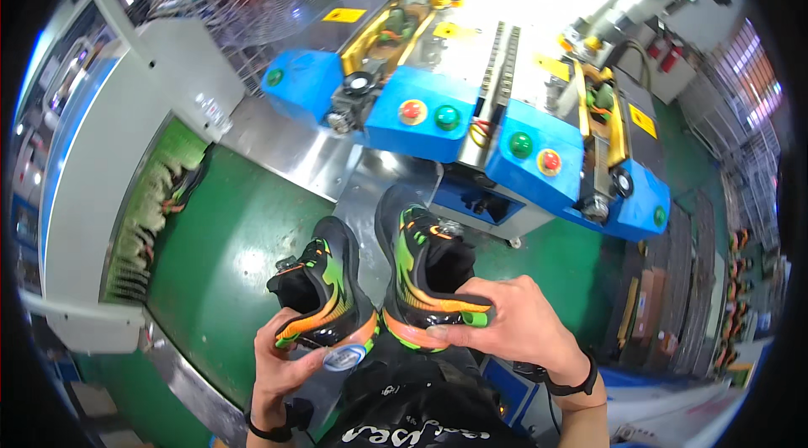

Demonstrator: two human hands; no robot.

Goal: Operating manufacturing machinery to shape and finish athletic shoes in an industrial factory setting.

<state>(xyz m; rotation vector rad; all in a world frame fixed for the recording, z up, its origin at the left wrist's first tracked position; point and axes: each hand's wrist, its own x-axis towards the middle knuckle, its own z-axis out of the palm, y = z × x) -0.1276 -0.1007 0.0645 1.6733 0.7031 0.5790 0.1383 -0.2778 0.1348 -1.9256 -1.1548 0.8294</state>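
Observation:
In front of my body are two sneakers in black, green and orange, held side by side with their toes pointing away from me. My left hand [282, 355] grips the heel of the left sneaker [335, 275], thumb and fingers around its back. A round whitish-blue disc [345, 356] shows at that heel beside my thumb; whether it is stuck on or held there I cannot tell. My right hand [522, 317] pinches the heel collar of the right sneaker [406, 263], its thumb along the back. The two heels are close together, almost touching.
Ahead stands a machine with blue housings [425, 111] bearing red and green buttons, and a metal plate [383, 174] below it. At left, a grey machine [109, 153] has a strip curtain [143, 221] with shoes behind it. Racks of shoes [732, 313] line the right side.

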